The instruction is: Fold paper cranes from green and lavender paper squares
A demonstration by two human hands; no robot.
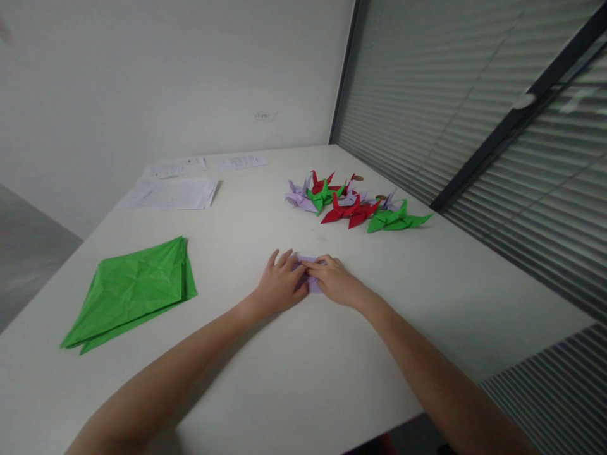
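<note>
A small piece of folded light purple origami paper (pixel 313 285) lies flat on the white table (pixel 265 373), mostly covered by my fingers. From the left, my left hand (pixel 281 284) holds it with thumb and forefinger, while its other fingers stick out beyond the far side. My right hand (pixel 336 279) grips the opposite side, fingertips pressed to the paper and meeting those of my left hand near the middle. The fold under the fingertips is hidden.
Folded origami cranes in red (pixel 351 212), green (pixel 396 218) and purple (pixel 300 194) cluster at the back right. A stack of creased green paper (pixel 137 284) lies at left. Printed sheets (pixel 175 193) rest at the far left. Window blinds (pixel 427 101) border the right side.
</note>
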